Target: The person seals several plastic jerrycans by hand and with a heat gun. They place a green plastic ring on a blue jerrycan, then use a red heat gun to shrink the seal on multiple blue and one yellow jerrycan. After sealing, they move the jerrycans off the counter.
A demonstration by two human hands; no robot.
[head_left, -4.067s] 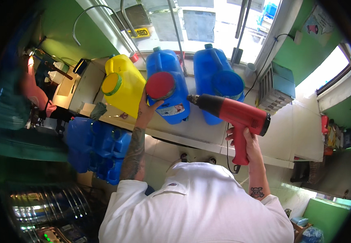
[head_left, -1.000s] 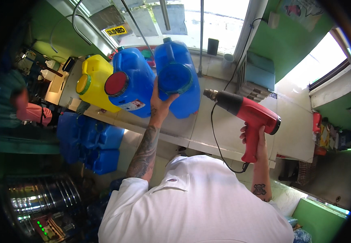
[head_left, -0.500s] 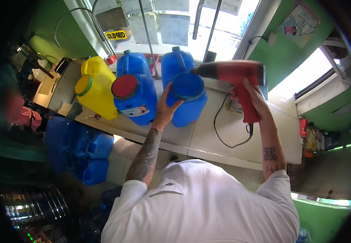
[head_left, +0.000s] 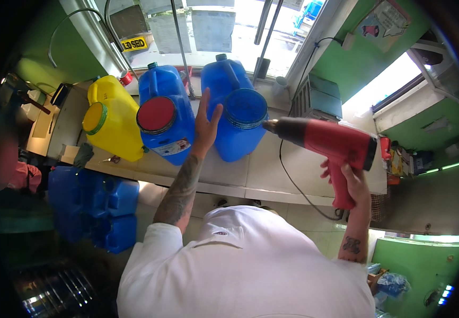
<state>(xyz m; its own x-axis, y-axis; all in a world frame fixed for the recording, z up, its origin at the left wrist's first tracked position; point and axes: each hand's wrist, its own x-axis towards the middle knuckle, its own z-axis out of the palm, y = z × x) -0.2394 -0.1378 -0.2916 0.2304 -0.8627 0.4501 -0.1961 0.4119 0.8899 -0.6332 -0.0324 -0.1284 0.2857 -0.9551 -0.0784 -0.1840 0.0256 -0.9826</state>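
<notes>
My right hand (head_left: 355, 183) grips the handle of a red heat gun (head_left: 327, 139) with a dark nozzle. The nozzle's tip points at the rim of a blue lid on the right-hand blue water jug (head_left: 237, 144). My left hand (head_left: 206, 124) is open, fingers stretched upward, at that jug's left side; whether it touches the jug I cannot tell. Left of it stands another blue water jug (head_left: 172, 139) with a red lid and a label. Beyond that is a yellow water jug (head_left: 118, 127) with a yellow lid. A black cord (head_left: 298, 185) runs from the handle across the counter.
The jugs stand on a pale tiled counter (head_left: 272, 175) below a bright window. A grey metal box (head_left: 322, 98) and a white mug (head_left: 281, 86) are at the back right. Several blue containers (head_left: 94, 204) sit on the floor at left.
The heat gun has moved right and toward me, its nozzle dropping from above the lid to beside its rim. My left hand has come off the lid, fingers straightened.
</notes>
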